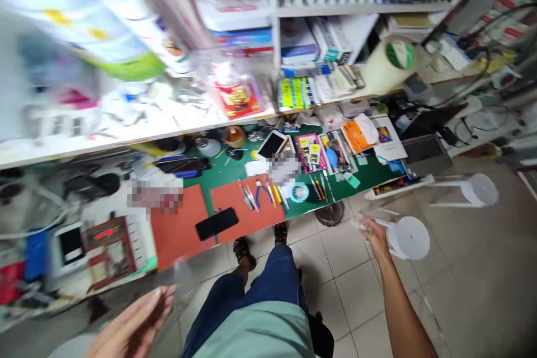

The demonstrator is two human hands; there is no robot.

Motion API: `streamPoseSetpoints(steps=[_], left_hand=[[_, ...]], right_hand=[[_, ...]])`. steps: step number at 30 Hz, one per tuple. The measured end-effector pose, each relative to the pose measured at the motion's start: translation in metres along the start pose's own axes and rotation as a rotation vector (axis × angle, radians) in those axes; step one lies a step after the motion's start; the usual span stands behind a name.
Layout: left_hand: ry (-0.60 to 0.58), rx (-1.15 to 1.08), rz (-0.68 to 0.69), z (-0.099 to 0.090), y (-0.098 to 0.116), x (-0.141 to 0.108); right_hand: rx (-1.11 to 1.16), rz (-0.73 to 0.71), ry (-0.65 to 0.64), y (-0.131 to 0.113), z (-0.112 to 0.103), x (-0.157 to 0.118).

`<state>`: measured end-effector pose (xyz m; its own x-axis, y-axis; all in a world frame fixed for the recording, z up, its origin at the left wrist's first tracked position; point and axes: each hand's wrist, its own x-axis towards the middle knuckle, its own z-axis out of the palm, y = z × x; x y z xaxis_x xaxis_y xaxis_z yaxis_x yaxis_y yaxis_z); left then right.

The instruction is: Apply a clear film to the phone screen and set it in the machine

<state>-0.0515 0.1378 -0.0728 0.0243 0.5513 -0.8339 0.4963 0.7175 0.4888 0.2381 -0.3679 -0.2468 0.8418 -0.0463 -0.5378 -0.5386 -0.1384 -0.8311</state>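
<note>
My left hand (136,321) is at the lower left, just off the bench's front edge, with its fingers pressed together. A thin clear film (183,278) shows at its fingertips. Out over the floor at the right, my right hand (375,235) has its fingers drawn together on something small and pale, too blurred to name. A black phone (217,224) lies across the orange-red mat (180,218) near the front edge. Tweezers (249,197), blue-handled pliers (263,194) and yellow-handled tools (274,194) rest to its right.
A white shelf (168,133) stacked with boxes overhangs the back of the green bench (302,210). Screwdrivers and a round blue-rimmed container (299,192) lie at the right. White stools (409,238) stand on the tiled floor. A red-display device (104,233) is at the left.
</note>
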Motion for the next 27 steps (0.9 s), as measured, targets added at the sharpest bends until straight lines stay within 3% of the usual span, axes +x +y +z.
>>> streamPoseSetpoints(steps=[2,4,6,8,12,16,18,20,22,27], left_hand=[[0.005,-0.113,-0.036,-0.008,-0.001,-0.001],[-0.012,-0.18,-0.017,-0.018,-0.001,-0.001],[-0.028,-0.231,0.002,-0.032,-0.002,0.001],[-0.034,-0.279,0.019,-0.052,-0.008,0.003],[-0.051,-0.347,0.051,-0.096,-0.033,0.006],[-0.056,-0.338,0.021,-0.128,-0.063,0.011],[-0.064,-0.328,0.011,-0.14,-0.077,0.017],[-0.067,-0.348,0.009,-0.151,-0.09,0.024],[-0.062,-0.386,-0.005,-0.162,-0.103,0.032],[-0.036,-0.398,-0.041,-0.187,-0.126,0.05]], right_hand=[[-0.022,0.039,-0.23,0.014,0.039,-0.05],[-0.027,0.071,-0.453,0.026,0.092,-0.09],[-0.024,0.082,-0.635,0.032,0.154,-0.117],[-0.032,0.068,-0.754,0.028,0.219,-0.128],[-0.104,-0.074,-0.832,-0.013,0.35,-0.1],[-0.249,-0.348,-0.751,-0.074,0.473,-0.038],[-0.354,-0.5,-0.671,-0.099,0.524,-0.008],[-0.465,-0.648,-0.616,-0.114,0.563,0.015],[-0.579,-0.779,-0.607,-0.121,0.588,0.031],[-0.812,-1.036,-0.628,-0.115,0.606,0.049]])
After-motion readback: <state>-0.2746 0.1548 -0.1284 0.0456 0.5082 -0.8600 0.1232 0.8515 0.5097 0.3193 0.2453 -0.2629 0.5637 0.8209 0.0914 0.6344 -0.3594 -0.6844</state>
